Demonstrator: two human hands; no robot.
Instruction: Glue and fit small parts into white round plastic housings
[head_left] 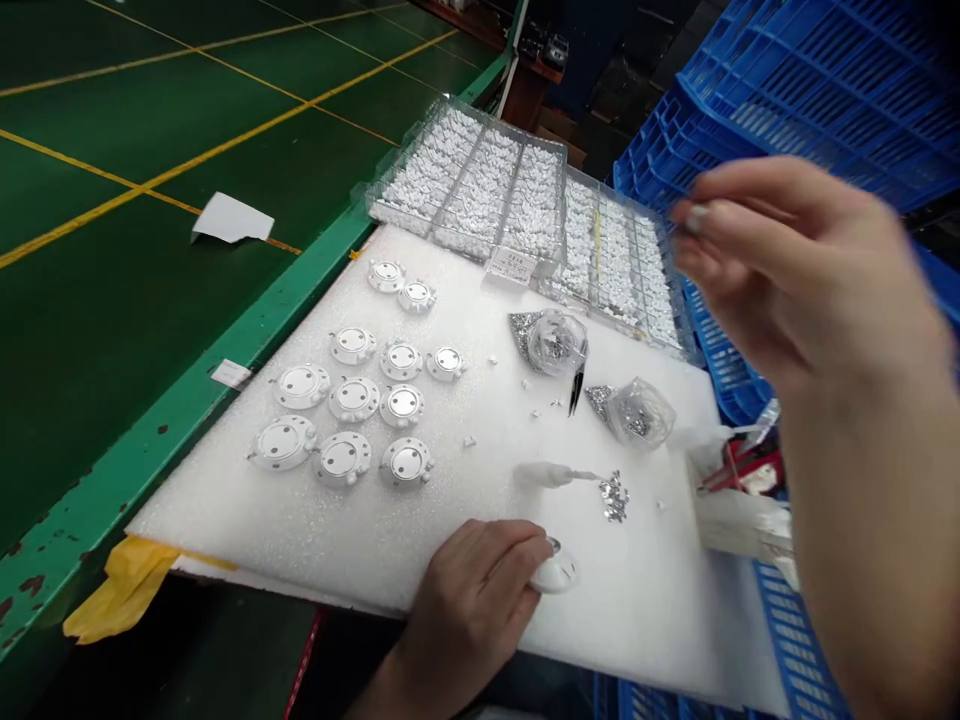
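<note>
Our left hand (472, 610) grips a white disc (556, 572) at the near edge of the foam board (465, 470), while our right hand (787, 270) pinches a small white piece (696, 218), blurred, which a loose pinch could drop among the silver bits (613, 497).

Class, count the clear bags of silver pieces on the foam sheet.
2: one bag by the tweezers, another bag right of them, both on the foam; none seem hidden.

White disc (556, 572) (silver glint) in left hand (469, 615); right hand (795, 270) pinches chip (696, 218)
</note>
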